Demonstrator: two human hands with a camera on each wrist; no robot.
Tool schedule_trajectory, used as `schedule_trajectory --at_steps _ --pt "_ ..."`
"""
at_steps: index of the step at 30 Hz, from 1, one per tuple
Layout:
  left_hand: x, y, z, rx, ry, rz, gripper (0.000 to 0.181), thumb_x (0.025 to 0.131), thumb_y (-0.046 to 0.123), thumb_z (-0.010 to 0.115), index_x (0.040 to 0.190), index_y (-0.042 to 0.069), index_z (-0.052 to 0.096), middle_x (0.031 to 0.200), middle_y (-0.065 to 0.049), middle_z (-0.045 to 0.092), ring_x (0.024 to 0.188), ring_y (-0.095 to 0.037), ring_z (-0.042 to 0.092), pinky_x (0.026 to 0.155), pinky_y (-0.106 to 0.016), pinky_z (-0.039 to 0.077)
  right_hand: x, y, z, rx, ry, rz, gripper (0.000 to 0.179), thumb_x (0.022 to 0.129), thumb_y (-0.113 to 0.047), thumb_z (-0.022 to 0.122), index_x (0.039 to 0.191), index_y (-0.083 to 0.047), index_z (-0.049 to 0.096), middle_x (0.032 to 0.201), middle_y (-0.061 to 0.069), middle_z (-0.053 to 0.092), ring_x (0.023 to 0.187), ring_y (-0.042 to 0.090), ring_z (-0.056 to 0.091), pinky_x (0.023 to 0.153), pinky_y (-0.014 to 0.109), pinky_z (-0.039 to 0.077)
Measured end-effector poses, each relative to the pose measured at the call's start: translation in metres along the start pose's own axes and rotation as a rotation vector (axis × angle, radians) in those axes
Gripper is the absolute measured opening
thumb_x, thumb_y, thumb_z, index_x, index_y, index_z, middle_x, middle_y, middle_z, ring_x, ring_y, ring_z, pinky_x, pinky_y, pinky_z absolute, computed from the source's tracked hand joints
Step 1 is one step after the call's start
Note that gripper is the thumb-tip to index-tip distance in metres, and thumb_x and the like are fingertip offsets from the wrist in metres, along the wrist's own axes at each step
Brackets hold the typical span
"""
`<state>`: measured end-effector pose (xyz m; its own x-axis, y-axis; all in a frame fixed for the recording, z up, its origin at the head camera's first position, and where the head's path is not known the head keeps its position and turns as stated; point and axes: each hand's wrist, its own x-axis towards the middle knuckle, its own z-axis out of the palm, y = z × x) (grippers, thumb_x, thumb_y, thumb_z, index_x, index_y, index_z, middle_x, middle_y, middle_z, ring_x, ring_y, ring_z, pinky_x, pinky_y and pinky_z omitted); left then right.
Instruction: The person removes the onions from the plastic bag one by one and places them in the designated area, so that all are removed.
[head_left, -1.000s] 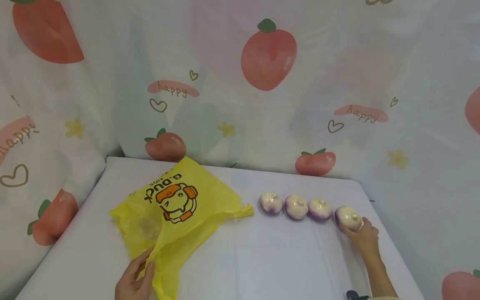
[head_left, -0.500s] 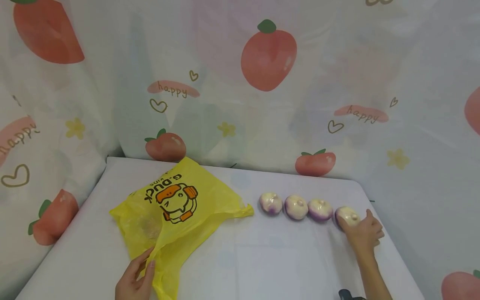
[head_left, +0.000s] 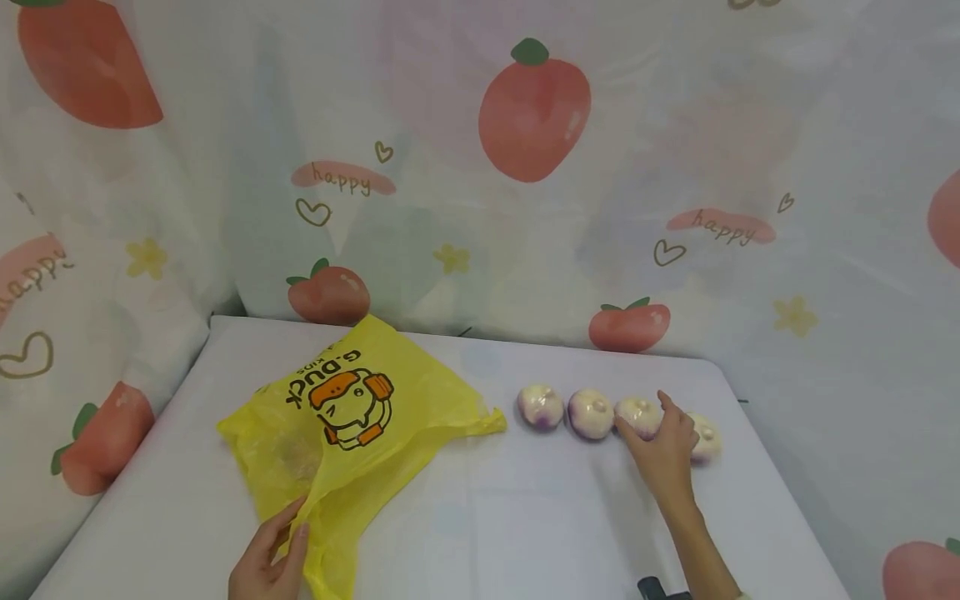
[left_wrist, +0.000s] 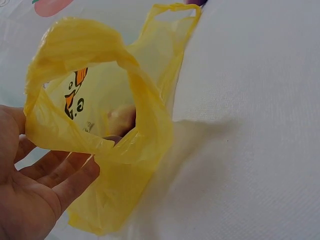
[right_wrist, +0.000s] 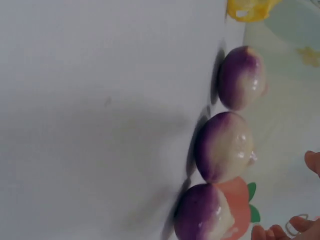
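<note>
My left hand (head_left: 264,557) pinches the mouth edge of a yellow plastic bag (head_left: 435,379) printed with a duck. In the left wrist view the bag's mouth gapes, and a purple-and-white round thing (left_wrist: 122,120) shows inside. On the right, a row of glossy, turnip-like purple-and-white bulbs lies on the table. Over the third bulb (head_left: 636,412) my right hand (head_left: 663,454) is spread, thumb at its left side and index finger raised at its right. The rightmost bulb (head_left: 707,439) is partly hidden behind that hand. The right wrist view shows right fingertips (right_wrist: 275,232) apart from the bulbs.
Two more bulbs, the leftmost (head_left: 540,407) and its neighbour (head_left: 591,414), lie between the bag and my right hand. A white cloth (head_left: 540,525) covers the table. Behind it hangs a fruit-printed curtain (head_left: 450,100). A dark object (head_left: 652,587) shows beside my right forearm.
My right hand has left the rightmost bulb and moved left to the third one. That rightmost bulb stays about where it was. My left hand keeps its hold on the bag.
</note>
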<state>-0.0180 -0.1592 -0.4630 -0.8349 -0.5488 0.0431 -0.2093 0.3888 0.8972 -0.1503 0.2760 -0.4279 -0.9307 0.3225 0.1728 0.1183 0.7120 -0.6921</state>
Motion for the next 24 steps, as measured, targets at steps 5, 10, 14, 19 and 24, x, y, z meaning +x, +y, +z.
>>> schedule_trajectory --at_steps 5,10,14,19,24 --pt "-0.001 0.000 -0.001 -0.012 0.003 0.022 0.025 0.089 0.000 0.062 0.113 0.002 0.067 0.108 -0.011 0.064 0.085 0.021 0.044 0.060 -0.010 0.048 -0.005 -0.014 0.015 0.108 -0.132 0.029 0.075 0.088 -0.031 0.068 0.141 0.008 0.030 0.127 0.029 0.042 0.115 0.043 0.044 0.094 0.051 0.041" --pt "-0.001 -0.001 0.000 -0.022 0.008 0.033 0.025 0.089 -0.001 0.063 0.113 0.002 0.067 0.107 -0.012 0.065 0.085 0.020 0.045 0.058 -0.007 0.047 -0.012 -0.026 0.028 0.147 -0.184 0.027 0.067 0.089 -0.031 0.068 0.136 0.005 0.038 0.124 0.024 0.048 0.110 0.037 0.049 0.090 0.048 0.045" --pt "-0.001 -0.001 0.001 -0.014 0.010 0.042 0.025 0.089 -0.002 0.063 0.113 0.002 0.067 0.107 -0.012 0.065 0.085 0.020 0.044 0.059 -0.006 0.046 -0.016 -0.033 0.041 0.175 -0.188 -0.020 0.057 0.086 -0.021 0.071 0.130 0.005 0.045 0.120 0.022 0.052 0.105 0.035 0.053 0.087 0.045 0.048" --pt "-0.002 -0.001 0.001 -0.002 0.020 0.032 0.026 0.088 -0.004 0.062 0.113 0.002 0.068 0.106 -0.010 0.065 0.087 0.020 0.044 0.060 -0.005 0.045 -0.022 -0.042 0.058 0.192 -0.226 -0.057 0.050 0.084 -0.018 0.073 0.124 0.003 0.052 0.116 0.019 0.057 0.102 0.034 0.057 0.084 0.042 0.050" --pt "-0.002 -0.002 0.001 0.010 0.023 0.030 0.027 0.087 -0.005 0.061 0.113 0.002 0.067 0.106 -0.010 0.065 0.086 0.021 0.043 0.060 -0.005 0.045 -0.029 -0.053 0.072 0.229 -0.297 -0.107 0.044 0.082 -0.017 0.075 0.119 0.001 0.058 0.105 0.015 0.063 0.095 0.029 0.061 0.077 0.034 0.052"
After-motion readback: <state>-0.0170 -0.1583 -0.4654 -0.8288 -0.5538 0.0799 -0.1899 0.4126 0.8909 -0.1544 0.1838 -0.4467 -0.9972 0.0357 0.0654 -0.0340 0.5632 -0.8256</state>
